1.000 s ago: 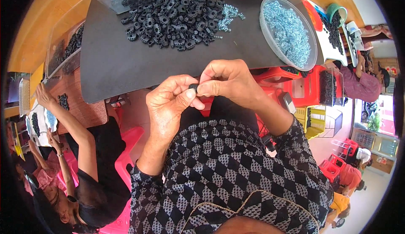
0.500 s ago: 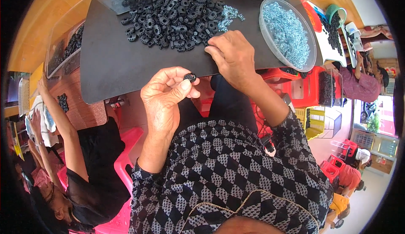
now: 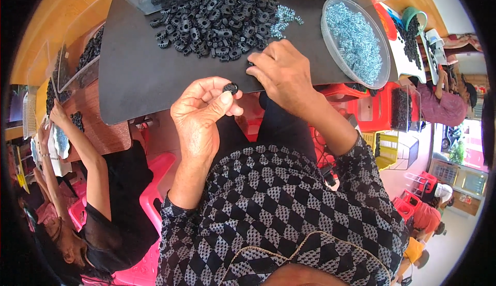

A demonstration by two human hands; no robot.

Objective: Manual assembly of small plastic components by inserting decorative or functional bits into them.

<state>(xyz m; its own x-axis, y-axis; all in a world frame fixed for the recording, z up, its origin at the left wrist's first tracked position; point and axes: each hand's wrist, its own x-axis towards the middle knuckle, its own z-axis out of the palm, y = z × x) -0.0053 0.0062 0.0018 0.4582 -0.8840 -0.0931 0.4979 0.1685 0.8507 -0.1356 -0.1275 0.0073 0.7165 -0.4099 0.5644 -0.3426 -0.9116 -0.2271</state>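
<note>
A dark counter (image 3: pixel 150 77) with a rounded corner fills the upper middle of a shared workroom. At its near edge, the left hand (image 3: pixel 199 113) has its grip pinching a small black part (image 3: pixel 231 88) between thumb and fingers. The right hand (image 3: pixel 287 72) hangs over the counter's front, fingertips bent close together at a dark piece (image 3: pixel 250 64); whether that grip pinches it, I cannot tell. Beyond lies a heap of black parts (image 3: pixel 214 28), with loose silvery-blue springs (image 3: pixel 284 20) at its right side. A round clear tub (image 3: pixel 388 66) holding more springs sits farther right. Off to the left, a co-worker (image 3: pixel 121 229) in black sits on a pink chair (image 3: pixel 155 195).
</note>
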